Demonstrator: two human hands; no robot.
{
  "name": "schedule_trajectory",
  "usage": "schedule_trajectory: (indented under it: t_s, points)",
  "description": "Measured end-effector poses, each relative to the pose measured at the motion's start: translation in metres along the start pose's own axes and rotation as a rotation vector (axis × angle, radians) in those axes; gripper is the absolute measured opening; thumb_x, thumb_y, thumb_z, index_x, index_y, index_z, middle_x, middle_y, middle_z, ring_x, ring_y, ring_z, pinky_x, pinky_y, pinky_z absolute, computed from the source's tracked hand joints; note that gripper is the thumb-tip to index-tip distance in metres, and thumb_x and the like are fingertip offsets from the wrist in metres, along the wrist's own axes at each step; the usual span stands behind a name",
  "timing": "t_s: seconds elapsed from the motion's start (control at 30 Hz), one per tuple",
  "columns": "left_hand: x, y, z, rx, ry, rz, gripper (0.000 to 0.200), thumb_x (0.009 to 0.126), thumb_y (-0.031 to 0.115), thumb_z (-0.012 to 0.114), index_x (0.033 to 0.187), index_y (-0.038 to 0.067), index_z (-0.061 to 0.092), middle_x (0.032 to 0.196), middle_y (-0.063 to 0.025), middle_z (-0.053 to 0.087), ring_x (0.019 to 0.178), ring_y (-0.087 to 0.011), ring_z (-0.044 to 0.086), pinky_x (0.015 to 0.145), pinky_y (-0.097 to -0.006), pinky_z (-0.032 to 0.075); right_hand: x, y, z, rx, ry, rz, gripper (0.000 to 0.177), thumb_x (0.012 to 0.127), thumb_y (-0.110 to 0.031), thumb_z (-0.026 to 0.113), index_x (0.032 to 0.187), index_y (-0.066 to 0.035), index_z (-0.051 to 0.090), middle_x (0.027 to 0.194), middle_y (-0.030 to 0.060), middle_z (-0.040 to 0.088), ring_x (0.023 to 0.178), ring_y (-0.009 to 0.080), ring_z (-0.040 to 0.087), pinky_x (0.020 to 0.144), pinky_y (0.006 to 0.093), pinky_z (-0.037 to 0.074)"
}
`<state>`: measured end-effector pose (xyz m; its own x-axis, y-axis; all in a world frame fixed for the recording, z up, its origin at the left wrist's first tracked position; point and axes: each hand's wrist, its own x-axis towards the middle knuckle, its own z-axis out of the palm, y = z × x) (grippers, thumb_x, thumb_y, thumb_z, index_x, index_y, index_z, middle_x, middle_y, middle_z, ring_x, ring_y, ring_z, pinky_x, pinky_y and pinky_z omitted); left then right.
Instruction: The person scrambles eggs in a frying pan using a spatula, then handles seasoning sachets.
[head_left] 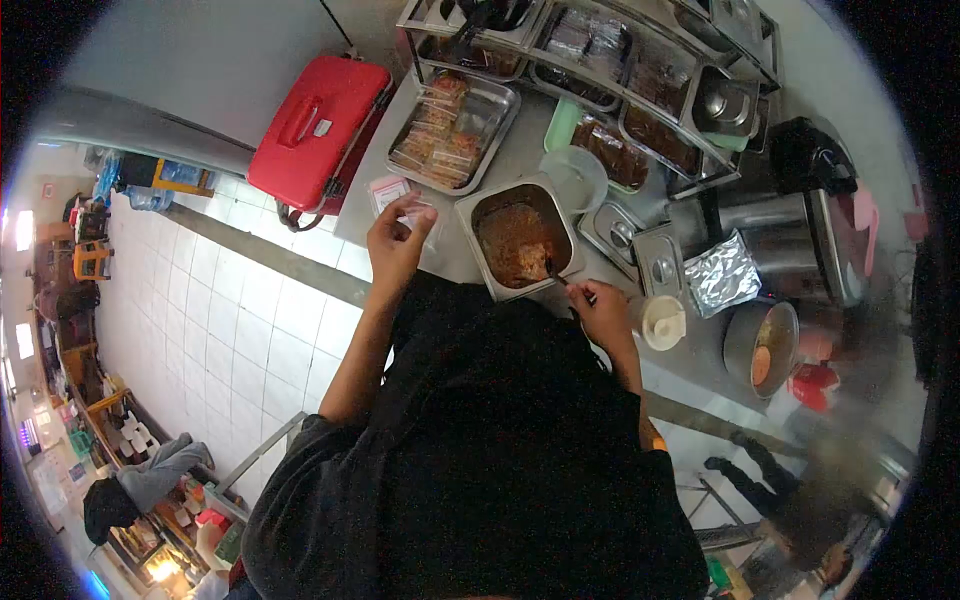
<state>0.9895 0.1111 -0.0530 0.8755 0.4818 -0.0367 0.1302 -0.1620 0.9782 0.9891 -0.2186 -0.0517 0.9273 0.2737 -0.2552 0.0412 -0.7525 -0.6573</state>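
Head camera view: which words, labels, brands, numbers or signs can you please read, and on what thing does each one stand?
No text can be read.
Red case: white label, too small to read.
Pink-and-white item beside the left hand: markings too small and blurred.
Small distant sign: too blurred.

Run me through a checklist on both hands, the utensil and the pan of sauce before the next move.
1. Right hand on the utensil: ok.
2. Utensil's far end inside the metal pan: ok.
3. Left hand gripping the clear plastic: ok.
4. Clear plastic opened up: cannot tell, too small and see-through.
5. Clear plastic over the pan: not ok, it is off to the left.
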Motion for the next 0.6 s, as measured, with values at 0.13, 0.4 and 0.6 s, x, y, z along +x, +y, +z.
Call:
schedule_trajectory:
  t_s: [0.13,0.4,0.6]
  points:
    - [-0.011,0.010,0.001,-0.014,-0.025,-0.018,0.042,0.081,0.019,0.078,0.118,0.003,0.065,0.092,-0.0015,0.068,0.071,-0.0050,0.056,0.065,-0.0194,0.044,0.003,0.006,0.000,-0.011,-0.037,0.038,0.029,0.092,-0.030,0.060,0.091,-0.003,0.069,0.083,0.0183,0.069,0.079,0.0364,0.066,0.075,0.0424,0.049]
    - [-0.018,0.015,-0.003,0.183,0.027,0.281,0.055,0.071,0.017,0.085,0.119,0.000,0.063,0.101,-0.0087,0.068,0.092,-0.0157,0.064,0.084,-0.0298,0.052,0.009,0.023,0.010,0.257,-0.137,-0.007,0.034,0.094,-0.036,0.061,0.096,-0.004,0.072,0.089,0.0133,0.072,0.083,0.0230,0.069,0.076,0.0351,0.050]
    - [-0.022,0.016,0.001,0.114,0.011,0.235,0.055,0.071,0.015,0.086,0.117,-0.003,0.062,0.105,-0.0115,0.067,0.099,-0.0177,0.064,0.090,-0.0325,0.051,0.009,0.021,0.011,0.298,-0.249,0.112,0.037,0.095,-0.037,0.059,0.097,-0.003,0.072,0.090,0.0120,0.072,0.084,0.0197,0.068,0.078,0.0323,0.050]
